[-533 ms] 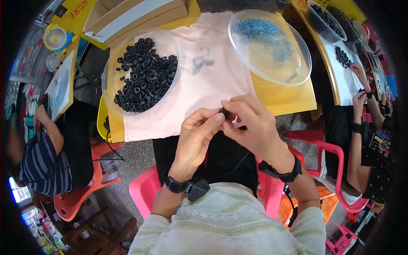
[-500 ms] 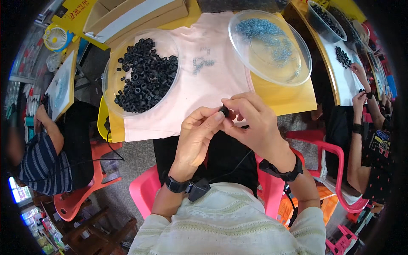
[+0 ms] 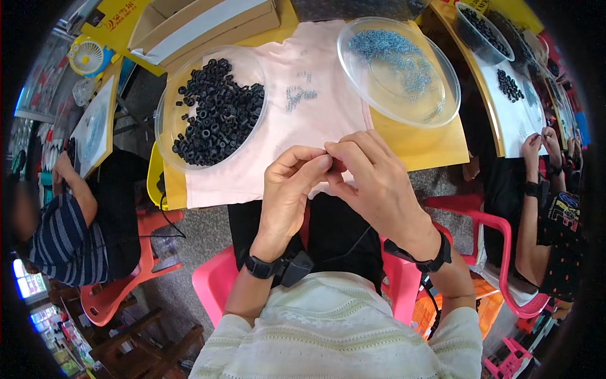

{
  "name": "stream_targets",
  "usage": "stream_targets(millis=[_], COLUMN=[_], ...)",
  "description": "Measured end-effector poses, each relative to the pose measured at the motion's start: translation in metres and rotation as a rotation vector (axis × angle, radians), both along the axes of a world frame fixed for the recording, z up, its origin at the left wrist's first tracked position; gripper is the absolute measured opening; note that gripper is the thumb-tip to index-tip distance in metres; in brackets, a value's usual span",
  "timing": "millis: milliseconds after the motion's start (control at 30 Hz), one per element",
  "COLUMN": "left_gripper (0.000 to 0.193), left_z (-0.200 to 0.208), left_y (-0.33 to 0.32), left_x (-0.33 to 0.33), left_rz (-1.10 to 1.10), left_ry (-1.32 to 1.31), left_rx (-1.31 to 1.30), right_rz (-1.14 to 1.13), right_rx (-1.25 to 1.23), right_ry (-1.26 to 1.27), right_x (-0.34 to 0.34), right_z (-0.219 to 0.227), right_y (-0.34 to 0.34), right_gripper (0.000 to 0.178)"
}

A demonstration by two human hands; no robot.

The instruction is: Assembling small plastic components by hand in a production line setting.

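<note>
My left hand (image 3: 285, 192) and my right hand (image 3: 377, 183) meet fingertip to fingertip just in front of the table's near edge. Between them they pinch a small black round part (image 3: 337, 165), mostly covered by the fingers. To the left, a clear round tray (image 3: 163, 129) holds many black ring-like parts (image 3: 218, 123) of the same look. A second clear tray (image 3: 372, 95), on the right, contains tiny silvery-blue metal pieces (image 3: 385, 47). A small cluster of those metal pieces (image 3: 302, 96) lies on the pink cloth (image 3: 303, 57) between the trays.
An open cardboard box (image 3: 211, 31) stands at the back left. Pink plastic chair arms (image 3: 214, 278) flank me. On the right a co-worker's hands (image 3: 540, 142) work at another table beside a tub of black parts (image 3: 483, 31); another person (image 3: 66, 234) sits at the left.
My fingers have closed further over the black part, hiding more of it, and my hands have shifted slightly up. The right co-worker's hands have come together.
</note>
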State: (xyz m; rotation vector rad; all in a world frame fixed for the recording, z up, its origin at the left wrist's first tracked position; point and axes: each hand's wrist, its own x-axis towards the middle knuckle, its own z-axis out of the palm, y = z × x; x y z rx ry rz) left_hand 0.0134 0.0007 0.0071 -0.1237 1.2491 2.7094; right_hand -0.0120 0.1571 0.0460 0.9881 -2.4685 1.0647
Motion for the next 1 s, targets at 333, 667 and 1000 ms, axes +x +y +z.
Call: stream_targets(millis=[333,667,1000], left_gripper=[0.016,0.024,0.025], left_z=[-0.003,0.005,-0.009], left_y=[0.001,-0.006,-0.006], left_x=[0.002,0.009,0.011], left_rz=[0.000,-0.016,0.131], left_ry=[-0.088,-0.114,0.007], left_rx=[-0.072,-0.031,-0.271], right_rz=[-0.063,-0.073,-0.014], right_rx=[0.062,-0.115,-0.205], right_ry=[0.067,-0.066,-0.187], right_x=[0.003,-0.003,-0.002], right_z=[-0.005,-0.016,-0.026], right_y=[0.001,-0.001,-0.001], right_gripper=[0.030,0.033,0.028])
